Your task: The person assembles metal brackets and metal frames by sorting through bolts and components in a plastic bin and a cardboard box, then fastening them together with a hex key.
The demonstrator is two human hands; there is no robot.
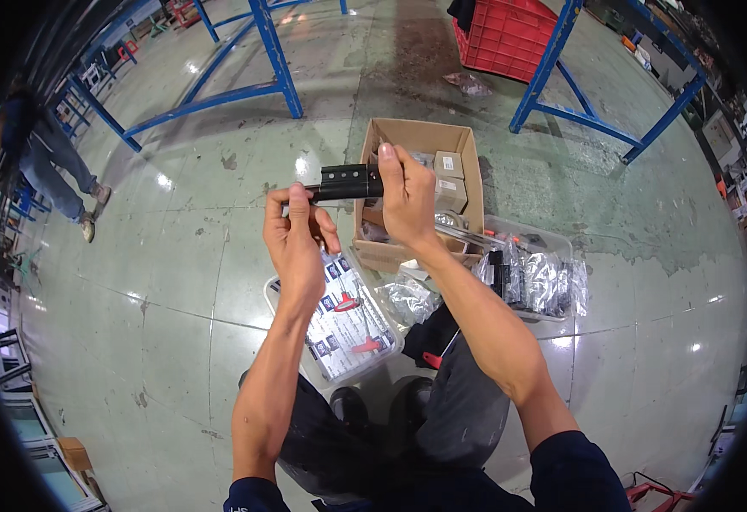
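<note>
A black hinge [349,181] with a row of screw holes along its plate is held up level between my two hands. My left hand [298,247] pinches the hinge's left end between thumb and fingers. At the right end, my right hand [407,200] grips it with the thumb on top. Below the hinge stands an open cardboard box [429,130] with small cartons [450,193] and bagged parts inside. Under my left forearm lies a clear plastic tub [390,357] with printed sheets [339,328] and red-handled tools [345,301] on top.
To the right is another clear bin [552,243] full of bagged black parts [531,282]. Blue steel frames [279,60] [552,68] and a red crate [510,38] stand ahead. A person [53,166] walks at the far left. A red-handled tool [432,359] lies by my knee.
</note>
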